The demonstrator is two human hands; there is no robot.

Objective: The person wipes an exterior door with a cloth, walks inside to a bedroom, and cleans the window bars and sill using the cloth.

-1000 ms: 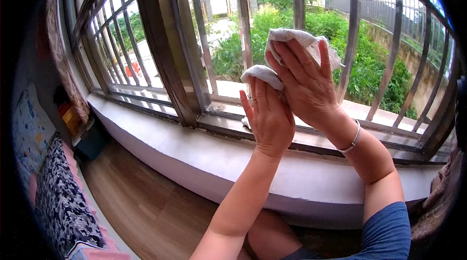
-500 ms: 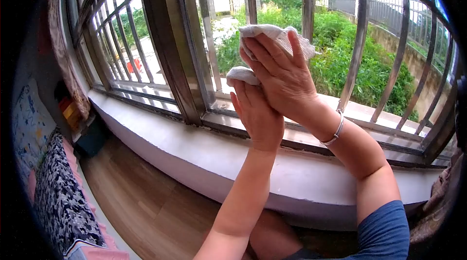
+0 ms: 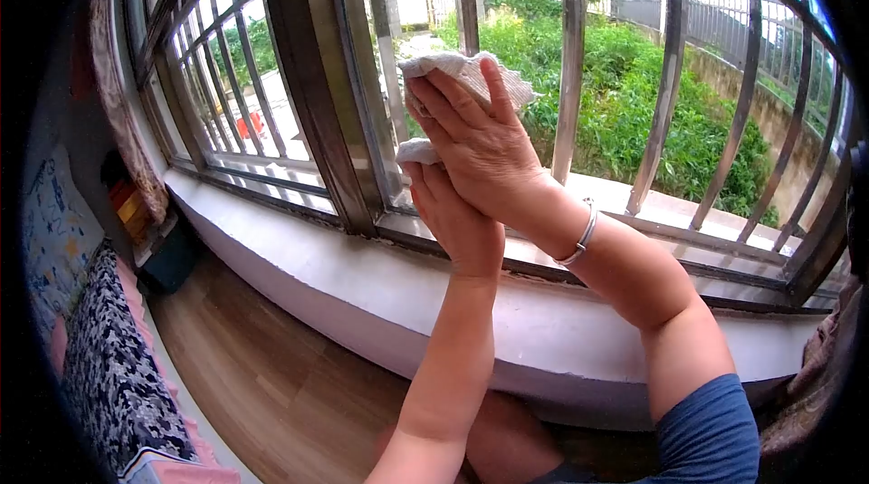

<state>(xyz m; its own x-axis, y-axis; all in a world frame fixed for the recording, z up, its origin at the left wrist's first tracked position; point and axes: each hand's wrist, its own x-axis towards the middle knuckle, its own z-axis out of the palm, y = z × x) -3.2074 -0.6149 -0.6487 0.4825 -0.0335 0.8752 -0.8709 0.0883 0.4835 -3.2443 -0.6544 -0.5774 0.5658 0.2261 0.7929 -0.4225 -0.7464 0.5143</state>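
A whitish textured cloth (image 3: pixel 502 86) lies pressed flat to the window pane near the dark vertical frame. My right hand (image 3: pixel 484 153) covers it with long, mostly straight fingers, the index finger raised apart, holding it against the glass. Just below, my left hand (image 3: pixel 457 226) presses a folded white cloth part (image 3: pixel 416 152) under its fingertips. The two hands overlap, the right partly in front of the left. Whether this is one cloth or two, I cannot tell. A silver bangle (image 3: pixel 582 230) circles the right wrist.
Metal bars (image 3: pixel 568 58) stand outside the pane, with green plants (image 3: pixel 634 113) beyond. A white sill (image 3: pixel 579 325) runs below the window. At left are a patterned, pink-edged fabric (image 3: pixel 109 375) and a dark bin (image 3: pixel 172 258). A curtain (image 3: pixel 815 375) hangs at right.
Both hands and the cloth have slid left across the glass, and slightly downward, closer to the dark vertical frame. The grip looks the same.
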